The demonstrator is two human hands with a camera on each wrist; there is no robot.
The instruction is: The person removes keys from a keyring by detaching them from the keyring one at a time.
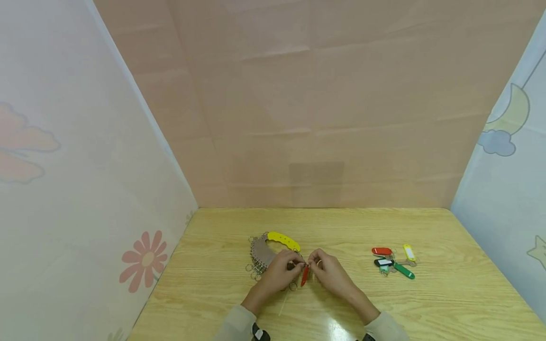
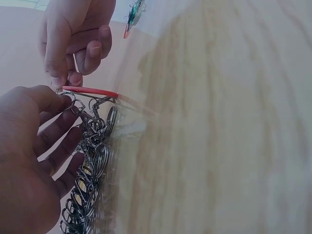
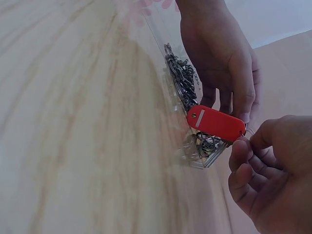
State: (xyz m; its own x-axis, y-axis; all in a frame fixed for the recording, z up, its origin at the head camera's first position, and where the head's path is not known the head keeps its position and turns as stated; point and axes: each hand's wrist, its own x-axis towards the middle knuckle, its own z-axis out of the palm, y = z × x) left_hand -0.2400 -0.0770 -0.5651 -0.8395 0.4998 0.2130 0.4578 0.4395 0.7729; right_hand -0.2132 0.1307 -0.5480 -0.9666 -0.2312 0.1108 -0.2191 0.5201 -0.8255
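My left hand (image 1: 278,272) pinches a metal ring (image 2: 72,103) between thumb and forefinger, at the near end of a key carrier. The carrier has a yellow handle (image 1: 283,240), a grey plate (image 1: 263,252) and many hooked rings (image 2: 100,158) along its edge. Close on the right, my right hand (image 1: 332,275) pinches the small wire ring at the end of a red key tag (image 3: 217,123). The tag (image 1: 304,276) hangs between both hands, close to the carrier's rings. Fingertips partly cover where the two rings meet, so I cannot tell whether they are linked.
To the right on the wooden table (image 1: 452,293) lies a loose group: another red tag (image 1: 381,251), a yellow tag (image 1: 409,252), a black tag (image 1: 384,262) and a green tag (image 1: 404,271), with keys among them. A thin pale strip (image 1: 283,304) lies near my left wrist.
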